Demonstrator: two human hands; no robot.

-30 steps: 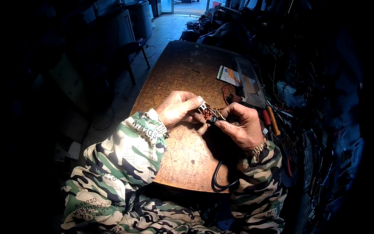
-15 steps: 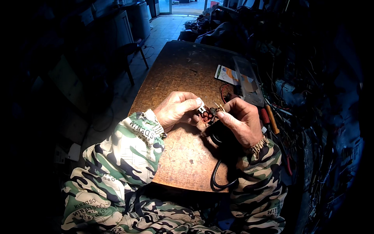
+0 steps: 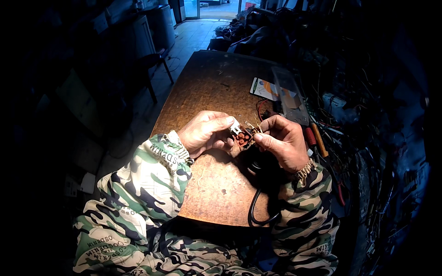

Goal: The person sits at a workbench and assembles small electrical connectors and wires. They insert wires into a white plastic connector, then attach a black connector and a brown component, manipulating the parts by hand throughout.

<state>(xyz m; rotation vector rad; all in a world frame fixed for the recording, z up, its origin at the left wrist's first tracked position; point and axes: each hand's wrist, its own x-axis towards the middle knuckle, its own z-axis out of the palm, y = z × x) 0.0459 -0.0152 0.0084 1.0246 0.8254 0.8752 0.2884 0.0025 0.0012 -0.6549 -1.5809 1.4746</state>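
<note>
Above the wooden table (image 3: 212,188), my left hand (image 3: 206,132) is closed, its thumb and fingers on a small reddish-brown electrical part (image 3: 241,138) with round bumps and a white plastic end (image 3: 235,126). Close beside it, my right hand (image 3: 286,143) pinches a small piece with thin brass-coloured strips (image 3: 256,130) between thumb and forefinger. Dark wires run between the two pieces, but how they join is too small to tell. Below my right hand a black cable (image 3: 251,208) loops down near the table's front edge; its upper part is lost in shadow.
A phone-like flat panel with a bright picture (image 3: 264,88) and a clear plastic tray (image 3: 292,101) lie at the table's right. Beside them are a red-handled tool (image 3: 311,136) and an orange-handled one (image 3: 319,140). Tangled wires crowd the right side; a dark stool (image 3: 152,62) stands left.
My hands have shifted slightly. The reddish-brown part is turned so that more of its bumpy face shows, and the strips in my right hand are tilted differently.
</note>
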